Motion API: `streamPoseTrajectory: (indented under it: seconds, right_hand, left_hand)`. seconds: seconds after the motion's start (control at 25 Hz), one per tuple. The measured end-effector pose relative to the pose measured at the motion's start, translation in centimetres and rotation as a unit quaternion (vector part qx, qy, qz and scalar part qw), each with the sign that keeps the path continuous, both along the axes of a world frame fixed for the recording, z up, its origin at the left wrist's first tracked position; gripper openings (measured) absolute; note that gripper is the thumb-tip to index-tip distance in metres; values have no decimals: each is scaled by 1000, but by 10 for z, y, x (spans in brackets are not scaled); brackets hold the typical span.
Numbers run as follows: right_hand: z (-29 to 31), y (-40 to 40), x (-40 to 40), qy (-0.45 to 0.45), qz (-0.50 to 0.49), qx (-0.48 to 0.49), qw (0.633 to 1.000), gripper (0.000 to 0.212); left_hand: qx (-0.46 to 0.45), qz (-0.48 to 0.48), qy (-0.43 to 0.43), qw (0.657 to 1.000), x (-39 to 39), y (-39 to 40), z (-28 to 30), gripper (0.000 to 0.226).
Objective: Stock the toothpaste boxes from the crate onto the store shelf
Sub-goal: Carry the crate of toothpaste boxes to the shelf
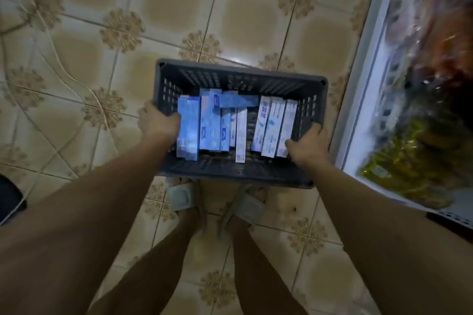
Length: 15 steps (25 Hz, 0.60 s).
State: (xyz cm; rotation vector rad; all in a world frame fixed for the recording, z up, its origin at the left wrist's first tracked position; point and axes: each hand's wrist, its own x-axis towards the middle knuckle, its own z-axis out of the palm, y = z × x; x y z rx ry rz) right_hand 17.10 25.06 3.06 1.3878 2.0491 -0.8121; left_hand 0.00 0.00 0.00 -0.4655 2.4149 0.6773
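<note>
A dark grey slotted plastic crate (238, 77) is held above the tiled floor in front of me. My left hand (158, 124) grips its left rim and my right hand (308, 144) grips its right rim, thumbs inside. Several toothpaste boxes lie in it: blue ones (204, 123) on the left, one blue box lying crosswise behind them, and white ones (275, 126) on the right. The store shelf (358, 100) with its white edge runs down the right side of the view, beside the crate.
Bagged goods in clear plastic, reddish and yellow (414, 158), fill the shelf at the right. My feet in grey sandals (245, 204) stand under the crate. A thin cable (64, 69) trails over the floor tiles at the left. A dark object (10, 199) sits at the left edge.
</note>
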Motion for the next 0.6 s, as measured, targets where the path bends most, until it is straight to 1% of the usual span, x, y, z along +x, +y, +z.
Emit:
streamPoseTrajectory:
  seconds: [0.08,0.16,0.2,0.28,0.36,0.44,0.52,0.6]
  right_hand:
    - [-36,4,-3,5,-26,80,996,85]
    - [-68,13,0,17,-72,133,988,83]
    - [-83,18,4,33,-110,146,983,76]
    - [-102,31,13,49,-169,138,975,53]
    - [-107,43,18,40,-183,104,977,42]
    - [-99,50,19,48,-176,77,980,41]
    - [-86,50,14,60,-178,80,979,40]
    - [-60,48,7,63,-179,89,978,40]
  left_hand:
    - [-46,32,27,998,-11,-2,-35,70]
    - [-31,79,31,996,-18,-7,-64,66]
    - [-14,91,35,995,-19,-12,-79,59]
    - [6,108,36,994,-21,-24,-93,45]
    - [19,126,19,992,-31,-33,-98,46]
    - [39,130,-19,991,-39,-40,-97,54]
    - [51,128,-46,989,-43,-44,-86,57]
    - [56,129,-47,989,-45,-44,-62,52]
